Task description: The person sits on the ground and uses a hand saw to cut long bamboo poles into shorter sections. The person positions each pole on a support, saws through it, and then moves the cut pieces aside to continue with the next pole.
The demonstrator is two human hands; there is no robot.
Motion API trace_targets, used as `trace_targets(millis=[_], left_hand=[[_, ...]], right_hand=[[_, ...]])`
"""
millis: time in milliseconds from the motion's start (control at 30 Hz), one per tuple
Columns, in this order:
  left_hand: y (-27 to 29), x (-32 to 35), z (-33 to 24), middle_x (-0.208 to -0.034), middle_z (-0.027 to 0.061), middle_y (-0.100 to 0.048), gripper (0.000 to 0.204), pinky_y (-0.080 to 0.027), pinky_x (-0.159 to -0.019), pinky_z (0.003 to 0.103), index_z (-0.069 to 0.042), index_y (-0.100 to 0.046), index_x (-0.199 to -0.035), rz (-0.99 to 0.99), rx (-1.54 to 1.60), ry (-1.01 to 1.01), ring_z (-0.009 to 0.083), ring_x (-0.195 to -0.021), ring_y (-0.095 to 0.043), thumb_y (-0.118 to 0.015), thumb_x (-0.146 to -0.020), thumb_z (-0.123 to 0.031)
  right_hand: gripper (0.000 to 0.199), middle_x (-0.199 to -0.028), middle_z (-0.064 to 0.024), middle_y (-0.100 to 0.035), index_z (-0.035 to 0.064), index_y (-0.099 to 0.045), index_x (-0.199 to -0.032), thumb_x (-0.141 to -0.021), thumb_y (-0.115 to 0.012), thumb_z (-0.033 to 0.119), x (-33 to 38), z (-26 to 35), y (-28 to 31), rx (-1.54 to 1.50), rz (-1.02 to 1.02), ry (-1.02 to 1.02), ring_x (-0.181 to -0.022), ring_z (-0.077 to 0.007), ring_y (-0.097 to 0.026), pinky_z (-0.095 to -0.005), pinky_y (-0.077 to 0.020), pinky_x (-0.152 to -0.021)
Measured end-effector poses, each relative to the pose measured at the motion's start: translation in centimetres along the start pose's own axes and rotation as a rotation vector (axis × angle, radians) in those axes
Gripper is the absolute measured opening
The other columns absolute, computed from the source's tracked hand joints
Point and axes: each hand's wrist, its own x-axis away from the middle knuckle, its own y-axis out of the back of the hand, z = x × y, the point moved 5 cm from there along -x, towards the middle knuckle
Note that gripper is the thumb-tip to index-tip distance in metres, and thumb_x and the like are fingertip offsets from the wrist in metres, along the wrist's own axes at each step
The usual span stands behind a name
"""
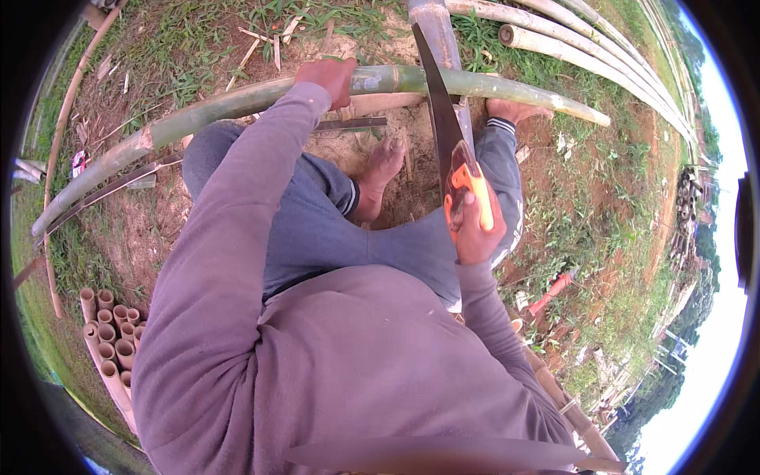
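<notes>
A long green bamboo pole [237, 103] runs across in front of me, from the left edge to the right. My left hand [326, 81] is closed over it left of its middle. My right hand [480, 229] grips the orange handle of a handsaw [445, 107], whose dark blade points away from me and crosses the pole. Whether the teeth are in the bamboo I cannot tell. Under the crossing, a thicker greyish bamboo post [435, 32] reaches away from me. My bare feet [381, 170] are near the pole, one just beyond its right part.
Several pale bamboo poles [554, 46] lie at the far right. Cut bamboo tubes [111, 340] are bundled at the left. A red-handled tool [552, 293] lies on the grass to my right. Wood scraps [277, 51] and sawdust are scattered on the ground ahead.
</notes>
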Motion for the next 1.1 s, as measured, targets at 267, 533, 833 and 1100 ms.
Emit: trace_targets(millis=[267,533,833,1100], left_hand=[[0.6,-0.1,0.5,-0.112,0.0185,-0.077,0.050,-0.058,-0.094,0.052,-0.011,-0.064,-0.126,-0.011,-0.014,0.028,0.0400,-0.109,-0.074,-0.082,-0.081,-0.025],[0.8,-0.1,0.3,-0.114,0.0191,-0.077,0.048,-0.058,-0.094,0.051,-0.010,-0.064,-0.125,-0.009,0.008,0.026,0.0397,-0.109,-0.074,-0.080,-0.082,-0.025],[-0.2,-1.5,-1.4,-0.108,0.0205,-0.076,0.050,-0.057,-0.091,0.053,-0.009,-0.062,-0.124,0.042,0.028,-0.078,0.0414,-0.107,-0.073,-0.081,-0.080,-0.025],[0.1,-1.0,-0.1,-0.110,0.0200,-0.076,0.052,-0.057,-0.091,0.054,-0.010,-0.061,-0.125,-0.058,-0.028,-0.006,0.0422,-0.108,-0.073,-0.081,-0.081,-0.027]], right_hand=[[0.041,-0.097,-0.0040,-0.067,0.0002,-0.053,-0.137,-0.102,-0.071,0.010,-4.6,0.2,-3.6,-0.174,0.047,-0.147,-0.065,-0.0058,-0.061,-0.0228,-0.0494,-0.052],[0.033,-0.088,-0.0028,-0.066,-0.0009,-0.057,-0.126,-0.105,-0.071,0.021,-4.9,2.2,-3.5,-0.225,0.031,-0.095,-0.063,-0.0056,-0.058,-0.0224,-0.0498,-0.055],[0.022,-0.079,-0.0028,-0.064,-0.0023,-0.061,-0.110,-0.105,-0.070,0.017,6.7,4.6,3.1,-0.124,-0.130,-0.163,-0.056,-0.0048,-0.057,-0.0214,-0.0448,-0.048],[0.021,-0.080,-0.0013,-0.066,-0.0001,-0.067,-0.109,-0.104,-0.074,0.019,-12.0,-0.6,-7.2,-0.106,-0.011,-0.041,-0.067,-0.0042,-0.058,-0.0242,-0.0477,-0.058]])
